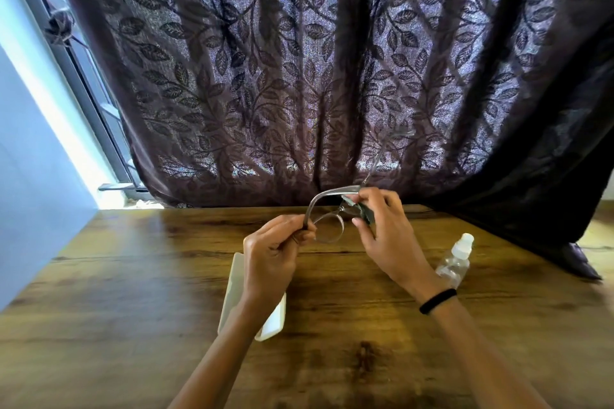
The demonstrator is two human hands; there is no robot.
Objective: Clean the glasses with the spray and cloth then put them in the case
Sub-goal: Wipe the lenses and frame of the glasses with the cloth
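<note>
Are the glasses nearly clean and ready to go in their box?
About halfway. The clear plastic spray bottle sits on the wooden table, so spraying may be done. The left hand holds the grey-framed glasses while the right hand pinches a grey-green cloth over one lens. Left: putting them in the white case beneath the left forearm.

The fingers hold one pair of glasses and one cloth. One spray bottle and one case lie apart from them.
</note>
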